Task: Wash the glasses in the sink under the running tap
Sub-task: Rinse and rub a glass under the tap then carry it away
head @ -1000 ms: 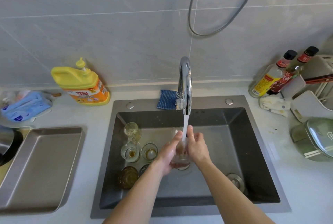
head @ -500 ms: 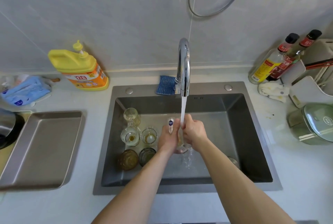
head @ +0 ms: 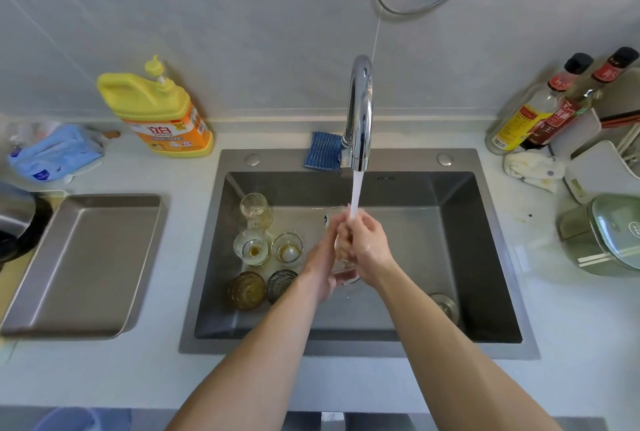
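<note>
Both hands, left hand [head: 322, 264] and right hand [head: 369, 250], are gripping a clear glass [head: 343, 266] under the tap [head: 360, 112]; wet fingers could be letting it slip onto the other glasses [head: 268, 247].

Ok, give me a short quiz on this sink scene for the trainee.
1. True or false: water runs from the tap onto the glass gripped by the left hand and right hand.
2. How many other glasses stand in the sink?
3. What lies left of the sink? A) metal tray B) cutting board C) frying pan

Key: 1 true; 2 five; 3 A.
</note>
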`<state>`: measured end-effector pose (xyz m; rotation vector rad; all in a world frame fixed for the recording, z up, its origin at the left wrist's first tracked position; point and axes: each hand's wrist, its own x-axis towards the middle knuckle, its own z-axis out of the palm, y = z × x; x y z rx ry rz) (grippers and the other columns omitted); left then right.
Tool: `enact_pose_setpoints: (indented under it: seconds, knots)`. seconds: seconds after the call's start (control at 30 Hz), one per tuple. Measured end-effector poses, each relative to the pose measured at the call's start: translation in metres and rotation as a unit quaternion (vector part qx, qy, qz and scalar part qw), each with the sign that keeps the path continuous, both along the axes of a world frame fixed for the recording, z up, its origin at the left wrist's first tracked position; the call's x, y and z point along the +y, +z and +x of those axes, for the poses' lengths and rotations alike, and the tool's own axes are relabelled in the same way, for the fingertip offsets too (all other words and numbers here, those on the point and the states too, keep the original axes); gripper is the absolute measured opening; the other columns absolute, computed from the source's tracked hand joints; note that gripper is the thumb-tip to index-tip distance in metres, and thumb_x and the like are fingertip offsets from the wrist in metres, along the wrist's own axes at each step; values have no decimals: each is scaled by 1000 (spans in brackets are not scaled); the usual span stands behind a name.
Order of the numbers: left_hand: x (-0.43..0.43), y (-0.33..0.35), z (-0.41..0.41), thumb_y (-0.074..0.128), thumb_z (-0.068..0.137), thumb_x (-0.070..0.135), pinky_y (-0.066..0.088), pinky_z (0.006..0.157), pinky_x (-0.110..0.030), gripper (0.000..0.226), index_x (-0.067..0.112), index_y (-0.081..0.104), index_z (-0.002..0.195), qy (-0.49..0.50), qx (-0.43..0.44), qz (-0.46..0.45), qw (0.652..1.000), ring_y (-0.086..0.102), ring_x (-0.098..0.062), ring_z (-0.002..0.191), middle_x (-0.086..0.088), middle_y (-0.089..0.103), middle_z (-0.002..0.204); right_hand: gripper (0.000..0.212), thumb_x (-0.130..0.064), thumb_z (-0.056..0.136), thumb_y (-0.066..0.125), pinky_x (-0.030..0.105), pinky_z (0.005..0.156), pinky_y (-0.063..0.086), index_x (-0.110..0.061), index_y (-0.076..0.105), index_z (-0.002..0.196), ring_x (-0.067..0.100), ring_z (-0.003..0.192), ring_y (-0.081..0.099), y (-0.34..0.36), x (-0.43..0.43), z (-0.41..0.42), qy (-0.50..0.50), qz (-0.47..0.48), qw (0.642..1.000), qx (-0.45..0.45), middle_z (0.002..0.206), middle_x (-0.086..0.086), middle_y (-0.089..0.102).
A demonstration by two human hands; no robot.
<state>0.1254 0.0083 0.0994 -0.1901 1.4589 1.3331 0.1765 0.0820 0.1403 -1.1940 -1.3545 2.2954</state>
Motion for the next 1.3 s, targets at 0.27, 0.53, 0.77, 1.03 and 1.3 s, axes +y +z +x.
enact_pose_setpoints:
  seconds: [0.27,0.53,0.77,1.03,1.3]
  knots:
    - [13,9,10,38,94,79,62,66,-36,64,27,75,98,-46,241,-97,965,75,-23,86,-1,78,90,51,-46,103,52,24,39,24,-16,50,62,12,35,27,14,9,4,-92,-37,983,-157,43,-3,34]
    - [8,-8,-8,55,65,99,58,83,-48,93,18,77,108,49,20,-61,997,72,-29,92,-3,75,85,35,-23,110,46,31,61,55,-13,74,93,20,66,64,5,7,8,25,36,998,-48,79,12,71]
    - [-1,15,-18,41,77,97,50,108,-53,90,32,64,136,-63,152,-106,981,62,-27,118,3,59,122,28,-45,98,65,25,74,54,-19,75,94,9,81,69,-9,17,32,8,194,974,-114,89,-2,76]
    - [-7,38,-26,34,108,51,53,53,-28,53,11,68,113,-43,-1,-17,999,68,-20,63,-9,73,84,54,-62,81,69,54,100,56,-39,57,128,28,120,66,-21,27,32,48,85,995,-28,133,2,61]
    - [-1,27,-10,42,101,68,56,105,-45,67,8,63,123,204,-50,-46,977,75,-30,99,-17,79,102,32,-40,94,72,29,52,51,-11,62,84,13,51,63,-21,21,29,55,225,961,-148,84,11,73]
